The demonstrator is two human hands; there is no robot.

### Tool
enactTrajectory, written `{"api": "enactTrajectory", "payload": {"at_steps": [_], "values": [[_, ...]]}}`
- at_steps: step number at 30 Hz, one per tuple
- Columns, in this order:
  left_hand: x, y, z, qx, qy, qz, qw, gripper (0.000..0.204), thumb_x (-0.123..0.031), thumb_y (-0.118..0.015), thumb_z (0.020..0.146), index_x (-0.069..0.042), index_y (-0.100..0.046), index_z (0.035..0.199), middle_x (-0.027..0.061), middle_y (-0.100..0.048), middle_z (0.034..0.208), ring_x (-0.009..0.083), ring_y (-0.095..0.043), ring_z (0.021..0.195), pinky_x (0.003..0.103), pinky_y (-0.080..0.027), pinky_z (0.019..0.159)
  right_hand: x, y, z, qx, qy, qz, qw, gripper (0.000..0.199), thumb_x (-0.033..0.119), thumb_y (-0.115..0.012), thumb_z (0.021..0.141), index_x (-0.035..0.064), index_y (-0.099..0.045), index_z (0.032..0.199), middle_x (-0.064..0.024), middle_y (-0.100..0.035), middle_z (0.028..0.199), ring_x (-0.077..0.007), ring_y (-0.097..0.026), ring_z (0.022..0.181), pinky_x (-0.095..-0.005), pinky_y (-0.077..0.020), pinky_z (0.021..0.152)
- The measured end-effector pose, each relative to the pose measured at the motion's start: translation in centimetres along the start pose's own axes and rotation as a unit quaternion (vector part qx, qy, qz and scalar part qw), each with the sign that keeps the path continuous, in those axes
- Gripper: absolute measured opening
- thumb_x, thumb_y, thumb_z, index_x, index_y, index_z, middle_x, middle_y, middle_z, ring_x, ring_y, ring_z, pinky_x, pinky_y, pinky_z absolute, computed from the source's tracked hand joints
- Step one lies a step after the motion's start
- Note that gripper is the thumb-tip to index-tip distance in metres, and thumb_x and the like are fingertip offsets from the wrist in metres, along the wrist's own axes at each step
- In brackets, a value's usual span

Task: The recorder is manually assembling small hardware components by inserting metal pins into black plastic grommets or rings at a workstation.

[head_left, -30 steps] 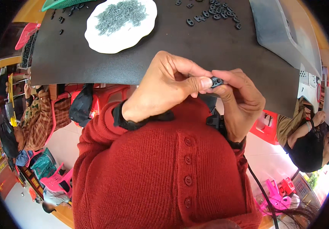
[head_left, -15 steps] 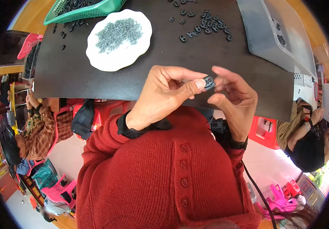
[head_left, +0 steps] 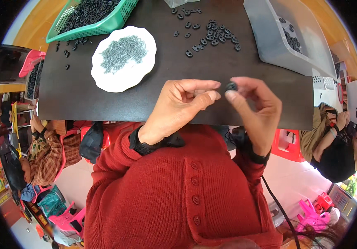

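Note:
Above the table's near edge, my right hand (head_left: 259, 108) pinches a small black cord lock (head_left: 231, 86) between thumb and fingertips. The piece is blurred, so its details are hard to make out. My left hand (head_left: 177, 104) is just to the left of it, thumb and forefinger apart with nothing visible between them. Farther back on the dark table (head_left: 99, 103) lies a white scalloped plate (head_left: 118, 84) bearing a heap of small metal springs (head_left: 124, 52). Loose black cord lock pieces (head_left: 216, 34) with two holes are scattered beyond my hands.
A green basket (head_left: 104, 28) full of black pieces stands at the back left, with several strays beside it. At the back right is a translucent plastic bin (head_left: 267, 39) holding some black pieces. Other people sit at left and right, near red stools (head_left: 287, 145).
The cord lock has passed from my left hand's fingertips into my right hand's pinch. My left fingers have parted. The view has shifted, so the tabletop things appear slightly lower and more leftward.

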State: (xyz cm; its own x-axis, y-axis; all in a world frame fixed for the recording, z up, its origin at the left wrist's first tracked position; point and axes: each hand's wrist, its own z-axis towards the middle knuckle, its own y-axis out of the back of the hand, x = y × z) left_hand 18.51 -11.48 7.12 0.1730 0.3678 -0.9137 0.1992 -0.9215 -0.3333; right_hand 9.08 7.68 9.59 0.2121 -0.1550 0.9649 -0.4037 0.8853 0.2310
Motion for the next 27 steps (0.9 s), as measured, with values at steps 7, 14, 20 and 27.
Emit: {"api": "enactTrajectory", "payload": {"at_steps": [7, 14, 20, 27], "values": [[0.5, 1.2, 0.4, -0.019, 0.035, -0.027, 0.999, 0.025, -0.013, -0.071, 0.105, -0.001, -0.077, 0.126, 0.0064, -0.08, 0.105, 0.0075, -0.069, 0.088, 0.023, -0.053, 0.079, 2.7, 6.2, 8.1, -0.278, 0.141, -0.284, 0.907, 0.025, 0.012, -0.083, 0.091, 0.0031, -0.082, 0.114, -0.0032, -0.075, 0.09, -0.0092, -0.064, 0.08, -0.0254, -0.0531, 0.076], [2.6, 5.0, 0.5, -0.047, 0.054, -0.041, 0.997, 0.024, -0.014, -0.07, 0.104, -0.001, -0.078, 0.123, 0.0065, -0.08, 0.106, 0.0081, -0.068, 0.089, 0.023, -0.052, 0.079, 1.4, 3.0, 9.6, -0.184, 0.179, -0.341, 0.904, 0.026, 0.02, -0.08, 0.095, 0.0022, -0.081, 0.114, -0.0098, -0.08, 0.093, -0.0151, -0.072, 0.079, -0.0298, -0.0561, 0.076], [3.0, 10.9, -0.5, -0.069, 0.057, -0.059, 0.994, 0.022, -0.013, -0.069, 0.106, -0.001, -0.078, 0.122, 0.0061, -0.08, 0.106, 0.0054, -0.066, 0.085, 0.021, -0.051, 0.077, -3.4, -7.9, 10.0, 0.103, 0.143, -0.372, 0.911, 0.02, 0.014, -0.075, 0.094, -0.0019, -0.077, 0.107, -0.0162, -0.075, 0.086, -0.0262, -0.072, 0.078, -0.035, -0.0541, 0.074], [2.0, 22.7, -3.8, -0.062, 0.071, -0.09, 0.991, 0.02, -0.014, -0.072, 0.104, -0.002, -0.078, 0.119, 0.004, -0.078, 0.102, 0.0045, -0.064, 0.083, 0.02, -0.05, 0.074, -6.3, -22.7, 10.9, 0.157, 0.158, -0.4, 0.889, 0.018, 0.013, -0.07, 0.093, 0.0012, -0.075, 0.105, -0.018, -0.075, 0.094, -0.0379, -0.07, 0.098, -0.0457, -0.0545, 0.086]]}}
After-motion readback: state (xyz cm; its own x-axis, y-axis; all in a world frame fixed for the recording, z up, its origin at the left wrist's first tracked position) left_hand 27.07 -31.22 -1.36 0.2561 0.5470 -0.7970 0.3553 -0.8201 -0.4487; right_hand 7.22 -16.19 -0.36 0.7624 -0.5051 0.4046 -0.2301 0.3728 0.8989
